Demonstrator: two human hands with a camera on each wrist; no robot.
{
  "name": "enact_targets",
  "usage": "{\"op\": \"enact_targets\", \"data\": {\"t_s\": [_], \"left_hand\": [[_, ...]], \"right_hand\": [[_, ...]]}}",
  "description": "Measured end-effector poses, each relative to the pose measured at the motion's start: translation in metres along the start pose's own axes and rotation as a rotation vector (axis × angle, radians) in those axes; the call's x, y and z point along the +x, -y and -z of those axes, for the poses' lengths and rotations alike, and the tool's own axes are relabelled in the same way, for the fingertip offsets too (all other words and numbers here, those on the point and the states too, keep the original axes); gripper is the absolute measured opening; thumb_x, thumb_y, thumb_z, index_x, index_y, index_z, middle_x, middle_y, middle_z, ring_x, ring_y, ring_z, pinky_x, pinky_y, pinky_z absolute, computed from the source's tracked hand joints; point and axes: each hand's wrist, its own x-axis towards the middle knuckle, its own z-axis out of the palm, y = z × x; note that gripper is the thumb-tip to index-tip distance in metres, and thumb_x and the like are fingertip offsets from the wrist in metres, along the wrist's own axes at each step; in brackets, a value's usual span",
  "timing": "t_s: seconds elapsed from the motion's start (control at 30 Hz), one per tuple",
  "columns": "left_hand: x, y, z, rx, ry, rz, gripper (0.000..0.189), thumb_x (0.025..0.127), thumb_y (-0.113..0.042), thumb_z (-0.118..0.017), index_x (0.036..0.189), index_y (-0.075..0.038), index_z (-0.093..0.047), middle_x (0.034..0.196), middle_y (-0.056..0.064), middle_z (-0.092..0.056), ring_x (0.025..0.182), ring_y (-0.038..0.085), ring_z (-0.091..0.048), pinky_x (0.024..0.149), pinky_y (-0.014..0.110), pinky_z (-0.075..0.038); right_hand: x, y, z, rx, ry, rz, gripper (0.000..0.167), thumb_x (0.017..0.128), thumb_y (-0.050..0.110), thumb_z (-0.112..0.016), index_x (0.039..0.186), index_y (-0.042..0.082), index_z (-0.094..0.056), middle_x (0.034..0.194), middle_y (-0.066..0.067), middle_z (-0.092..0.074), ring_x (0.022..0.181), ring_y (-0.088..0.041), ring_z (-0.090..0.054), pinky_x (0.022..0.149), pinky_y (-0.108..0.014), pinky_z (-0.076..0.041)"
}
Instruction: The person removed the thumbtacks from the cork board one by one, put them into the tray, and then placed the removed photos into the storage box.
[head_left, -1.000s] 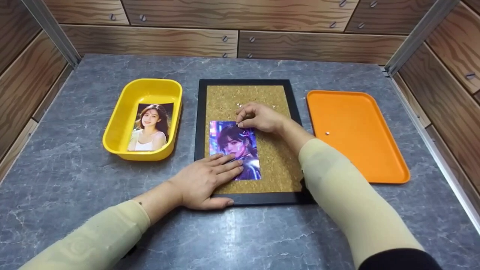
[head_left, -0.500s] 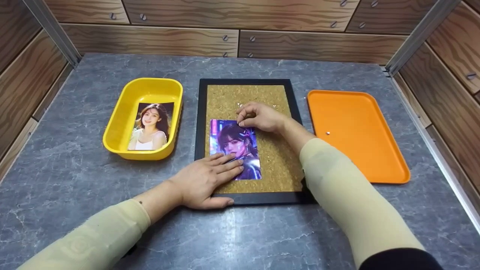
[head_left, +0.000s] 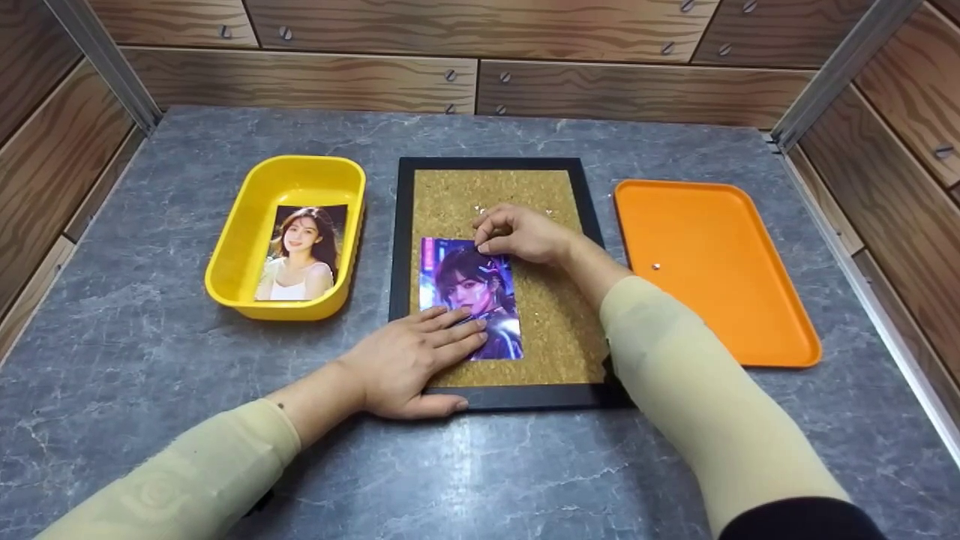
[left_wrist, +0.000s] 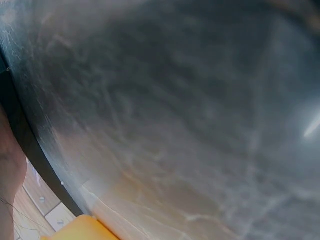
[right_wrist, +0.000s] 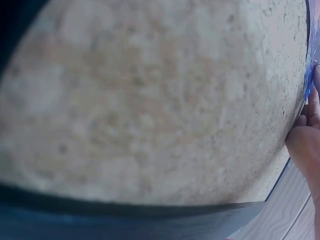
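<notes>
A glossy purple-blue portrait photo (head_left: 487,289) lies upright on a black-framed cork board (head_left: 551,330). My left hand (head_left: 412,364) rests flat across the photo's lower left, its thumb on the frame's bottom edge. At the photo's top edge my right hand (head_left: 525,236) pinches a tiny pushpin between thumb and index finger; the fingertips hide nearly all of it. Just beyond that hand, small silver pins (head_left: 478,211) show on the cork. In the right wrist view, the right hand (right_wrist: 305,145) is at the far edge by the photo; the left wrist view shows mostly blurred tabletop.
On the left, a yellow basin (head_left: 225,277) holds another portrait photo (head_left: 300,255). To the right lies an orange tray (head_left: 720,240) with one small silver pin (head_left: 656,266) on it. Wood-patterned panels (head_left: 300,82) enclose the grey marbled table (head_left: 510,480).
Both hands keep their places. Only the photo's upper left corner and the glare on it have shifted very slightly.
</notes>
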Motion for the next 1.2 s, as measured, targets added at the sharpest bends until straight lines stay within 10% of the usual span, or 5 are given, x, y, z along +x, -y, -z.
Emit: {"op": "enact_targets", "data": {"t_s": [0.7,1.2], "left_hand": [[0.0002,-0.0007,0.0014,-0.013,0.009,0.009,0.085,0.105,-0.067,-0.042,0.164,-0.006,-0.039,0.169,0.01,-0.037,0.158,0.032,-0.031,0.131,0.044,-0.018],[-0.0004,-0.0008,0.0012,-0.021,0.01,0.009,0.086,0.105,-0.068,-0.041,0.165,-0.007,-0.038,0.17,0.01,-0.036,0.158,0.032,-0.03,0.131,0.044,-0.019]], "right_hand": [[0.0005,-0.0025,0.0026,0.089,0.002,-0.033,0.01,0.095,0.002,-0.075,0.092,0.011,-0.077,0.144,-0.02,-0.061,0.139,-0.032,-0.051,0.126,-0.042,-0.027],[-0.0012,-0.0002,0.0047,0.044,0.05,-0.021,0.013,0.095,0.003,-0.076,0.104,-0.006,-0.076,0.145,-0.018,-0.058,0.139,-0.03,-0.048,0.126,-0.045,-0.026]]}}
